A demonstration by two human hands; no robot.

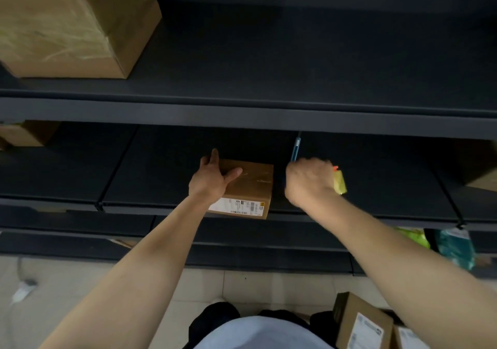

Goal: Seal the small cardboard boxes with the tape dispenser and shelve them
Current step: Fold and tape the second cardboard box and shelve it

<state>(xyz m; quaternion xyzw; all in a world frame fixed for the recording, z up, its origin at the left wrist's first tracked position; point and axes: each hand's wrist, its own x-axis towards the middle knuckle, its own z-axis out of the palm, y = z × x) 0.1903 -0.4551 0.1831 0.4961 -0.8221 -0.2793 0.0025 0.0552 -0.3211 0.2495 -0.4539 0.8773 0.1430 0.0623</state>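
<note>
Someone stands facing dark metal shelving. At far left a large cardboard box (67, 23) sits on the upper shelf (269, 117). Below it, on the middle shelf (161, 160), the left hand (212, 180) holds the left end of a small cardboard box (250, 187), with the thumb spread across the taped top and the fingers reaching down the far side. The box lies flat at the shelf's front edge, its white label facing the person. Just to its right, apart from the box, the right hand (309, 182) is closed in a fist around the tape dispenser (339, 184), with a blue part poking up behind the knuckles and a yellow part showing at the right. At lower right, more labelled boxes (363, 321) rest on the tiled floor (80, 281).
</note>
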